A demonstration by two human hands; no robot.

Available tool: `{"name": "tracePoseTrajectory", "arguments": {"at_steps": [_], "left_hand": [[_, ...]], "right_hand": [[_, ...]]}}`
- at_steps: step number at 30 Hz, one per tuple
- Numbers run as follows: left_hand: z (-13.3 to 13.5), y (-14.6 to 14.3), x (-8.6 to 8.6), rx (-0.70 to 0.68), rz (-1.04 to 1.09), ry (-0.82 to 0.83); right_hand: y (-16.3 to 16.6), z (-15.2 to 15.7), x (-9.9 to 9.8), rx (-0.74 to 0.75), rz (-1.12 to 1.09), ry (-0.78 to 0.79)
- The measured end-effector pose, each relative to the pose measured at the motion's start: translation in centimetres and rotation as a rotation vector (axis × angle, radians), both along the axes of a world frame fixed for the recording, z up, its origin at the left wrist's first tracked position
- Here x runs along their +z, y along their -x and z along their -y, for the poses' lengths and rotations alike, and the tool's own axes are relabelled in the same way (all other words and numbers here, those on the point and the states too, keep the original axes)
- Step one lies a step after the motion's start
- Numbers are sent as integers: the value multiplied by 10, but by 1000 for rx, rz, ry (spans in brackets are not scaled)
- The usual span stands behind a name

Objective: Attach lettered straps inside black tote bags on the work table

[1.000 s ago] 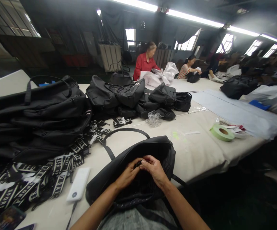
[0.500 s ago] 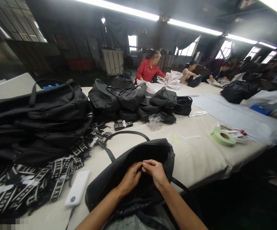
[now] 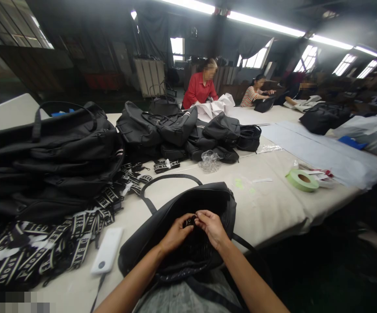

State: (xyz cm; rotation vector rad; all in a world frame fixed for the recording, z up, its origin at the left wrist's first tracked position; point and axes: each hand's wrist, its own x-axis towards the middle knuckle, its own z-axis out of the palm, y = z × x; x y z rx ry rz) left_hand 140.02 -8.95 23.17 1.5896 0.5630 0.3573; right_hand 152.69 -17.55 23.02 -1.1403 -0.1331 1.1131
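Observation:
An unzipped black bag (image 3: pixel 143 237) stands in front of me, its mouth towards me and one handle lying forward on the table. Inside the mouth, a small rolled black webbing strap (image 3: pixel 189 221) with white lettering shows between my hands. Fingers and thumb of my left hand (image 3: pixel 176 234) are curled around the roll. My right hand (image 3: pixel 212 228) pinches at the roll's right end, fingertips together; what exactly lies under those fingertips is hidden. The bag's dark interior below the hands is hard to make out.
Black bags (image 3: pixel 58 161) are heaped at left, with more bags (image 3: pixel 175 130) behind. Lettered straps (image 3: pixel 54 243), a white power bank (image 3: pixel 107 251), a clear plastic bag (image 3: pixel 209 161) and green tape (image 3: pixel 302 180) lie on the table. Co-workers, one in a red shirt (image 3: pixel 199 89), are across it.
My hands have parted slightly inside the bag, and the lettered strap roll now shows between them. The co-worker in red has shifted the pale sheet on the table.

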Motion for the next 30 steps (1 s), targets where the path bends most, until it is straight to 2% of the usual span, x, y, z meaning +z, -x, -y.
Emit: {"name": "tracePoseTrajectory", "arguments": {"at_steps": [2,5,11,19,30], "left_hand": [[-2,0,-4,31,-8,12],[-4,0,-10,87,-26,41],[-4,1,-12,150,-45,82],[-6,0,-12,157,-74,26],[-2,0,-25,-10,-110,-111]], "right_hand": [[1,2,-1,-10,9,-18],[3,6,-3,-2,162,22],[12,7,-11,268,327,171],[11,0,-11,249,354,189],[11,-4,-16,179,339,175]]}}
